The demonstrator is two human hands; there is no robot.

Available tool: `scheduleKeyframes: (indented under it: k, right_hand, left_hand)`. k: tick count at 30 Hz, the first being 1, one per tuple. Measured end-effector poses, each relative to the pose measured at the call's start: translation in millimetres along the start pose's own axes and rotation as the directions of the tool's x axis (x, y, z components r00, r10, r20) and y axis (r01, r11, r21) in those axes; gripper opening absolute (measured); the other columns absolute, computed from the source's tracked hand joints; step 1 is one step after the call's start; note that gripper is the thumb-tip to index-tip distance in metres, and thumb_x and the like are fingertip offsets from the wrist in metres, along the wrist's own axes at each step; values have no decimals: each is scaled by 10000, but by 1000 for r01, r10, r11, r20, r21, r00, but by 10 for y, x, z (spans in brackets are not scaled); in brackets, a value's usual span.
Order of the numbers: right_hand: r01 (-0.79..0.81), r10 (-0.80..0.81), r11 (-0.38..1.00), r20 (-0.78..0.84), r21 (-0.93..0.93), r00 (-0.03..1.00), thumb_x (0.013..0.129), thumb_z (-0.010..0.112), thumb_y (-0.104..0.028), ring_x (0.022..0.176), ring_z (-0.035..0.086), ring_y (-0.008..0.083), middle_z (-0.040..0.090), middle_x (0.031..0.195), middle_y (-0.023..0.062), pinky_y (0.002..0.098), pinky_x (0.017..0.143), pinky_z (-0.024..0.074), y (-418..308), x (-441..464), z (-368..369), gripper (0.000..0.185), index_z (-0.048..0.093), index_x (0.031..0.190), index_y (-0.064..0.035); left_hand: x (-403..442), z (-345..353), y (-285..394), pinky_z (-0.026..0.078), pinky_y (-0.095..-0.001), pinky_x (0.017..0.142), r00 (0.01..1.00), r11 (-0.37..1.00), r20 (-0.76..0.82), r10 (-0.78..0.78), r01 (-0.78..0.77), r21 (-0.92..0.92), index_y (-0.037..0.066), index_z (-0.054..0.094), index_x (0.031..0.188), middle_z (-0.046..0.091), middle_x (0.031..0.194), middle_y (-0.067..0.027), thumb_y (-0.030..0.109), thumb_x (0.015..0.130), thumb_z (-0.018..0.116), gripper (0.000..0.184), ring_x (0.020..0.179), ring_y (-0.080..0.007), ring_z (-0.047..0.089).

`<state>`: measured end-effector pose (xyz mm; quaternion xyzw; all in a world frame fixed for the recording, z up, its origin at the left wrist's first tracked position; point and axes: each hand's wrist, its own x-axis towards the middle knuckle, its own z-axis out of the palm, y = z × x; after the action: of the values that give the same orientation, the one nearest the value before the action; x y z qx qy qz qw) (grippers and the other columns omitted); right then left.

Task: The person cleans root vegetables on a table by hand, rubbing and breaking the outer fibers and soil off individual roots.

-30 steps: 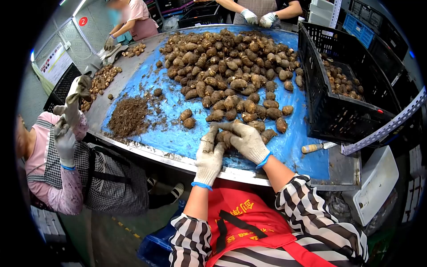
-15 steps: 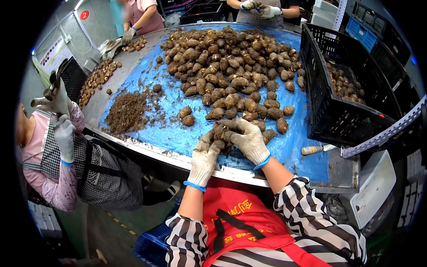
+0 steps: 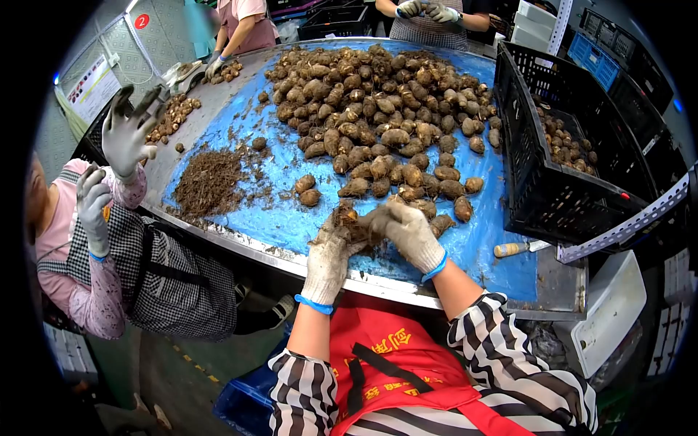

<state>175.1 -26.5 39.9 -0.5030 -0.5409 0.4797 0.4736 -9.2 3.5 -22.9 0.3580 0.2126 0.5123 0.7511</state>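
Observation:
My left hand (image 3: pixel 329 256), in a soiled white knit glove with a blue cuff, is wrapped round a hairy brown taro (image 3: pixel 347 215) over the table's near edge. At the taro's right side, my gloved right hand (image 3: pixel 408 234) has its fingers bent and closed on the shaggy root fibres; its fingertips are partly hidden. A large heap of taros (image 3: pixel 378 109) lies just beyond my hands. Two loose taros (image 3: pixel 308 190) rest to the left, near a pile of dark root fibres (image 3: pixel 207 182).
Blue sheeting (image 3: pixel 262 225) covers much of the metal-edged table. On the right stand a black crate (image 3: pixel 574 200) with taros inside and a knife (image 3: pixel 512 249) with a wooden handle. A co-worker in a checked apron (image 3: pixel 182 291) is close on my left; two more people work across the table.
My right hand has shifted slightly away from my left, and the taro has turned upward in my left hand. The co-worker on the left has raised an open gloved hand.

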Motion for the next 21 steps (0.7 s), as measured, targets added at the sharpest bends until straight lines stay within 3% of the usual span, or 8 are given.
scheduleKeyframes:
  k: [3, 6, 10, 13, 16, 19, 20, 21]
  right_hand:
    - [100, -88, 993, -158, 70, 983, 897, 662, -76, 962, 658, 146, 710, 1037, 112, 300, 867, 532, 28, -13, -3, 264, 691, 1147, 5]
    - [262, -283, 957, -193, -125, 940, 889, 669, -76, 960, 670, 148, 712, 1045, 125, 296, 863, 535, 35, -8, 84, 288, 694, 1167, -2]
    - [109, -123, 989, -142, -102, 982, 871, 705, -92, 918, 686, 181, 717, 992, 123, 312, 822, 541, -26, -14, -3, 280, 716, 1140, -13]
    - [407, -446, 855, -53, -321, 894, 860, 692, -67, 883, 687, 209, 711, 967, 128, 331, 805, 544, 132, 48, -69, 257, 719, 1111, -18]
    - [433, -538, 669, 9, -604, 843, 856, 670, -34, 873, 683, 263, 700, 946, 155, 349, 804, 545, 130, 16, -88, 206, 720, 1056, -27]
    - [202, -199, 947, 39, -248, 979, 860, 665, -32, 902, 682, 275, 699, 937, 164, 356, 819, 545, 114, -6, 118, 163, 716, 1015, -36]
    - [176, -158, 972, 119, -153, 980, 864, 662, -41, 920, 680, 272, 705, 946, 161, 349, 835, 544, 170, -33, 153, 148, 710, 1004, -31]
    - [193, -160, 960, 169, -201, 973, 879, 628, -46, 929, 683, 234, 719, 967, 143, 328, 857, 542, 154, -45, 159, 146, 709, 998, -19]
  left_hand:
    - [-6, 82, 42, 556, -440, 971, 999, 999, 40, -36, 34, 35, 11, 407, 1476, 588, 1338, -175, 142, 975, 613, 557, 1174, -321, 624]
    - [-11, 162, 48, 550, -422, 977, 999, 974, 47, -17, 6, 225, 3, 384, 1493, 558, 1391, -169, 187, 954, 675, 640, 1169, -302, 630]
    - [-29, 117, 40, 557, -355, 947, 995, 940, 23, -99, 85, 330, -21, 408, 1474, 584, 1364, -152, 140, 977, 626, 566, 1157, -245, 635]
    - [-16, 97, 74, 557, -356, 945, 984, 925, 41, -176, 150, 349, -20, 424, 1464, 597, 1347, -153, 124, 991, 601, 526, 1160, -236, 634]
    - [-32, 195, 71, 542, -317, 941, 991, 894, -31, -127, 128, 429, -14, 481, 1434, 629, 1296, -134, 15, 993, 507, 443, 1120, -191, 631]
    - [2, 125, -58, 525, -315, 964, 994, 899, -90, 58, -13, 438, -5, 504, 1417, 632, 1293, -123, 72, 1006, 542, 420, 1121, -182, 628]
    - [53, 5, -137, 516, -331, 982, 980, 892, -168, 108, -21, 452, -2, 506, 1413, 626, 1300, -120, 105, 1005, 583, 429, 1137, -200, 622]
    - [59, -20, -131, 514, -343, 991, 980, 932, -166, 111, -44, 361, -3, 483, 1429, 608, 1329, -131, 101, 1004, 576, 448, 1156, -216, 616]
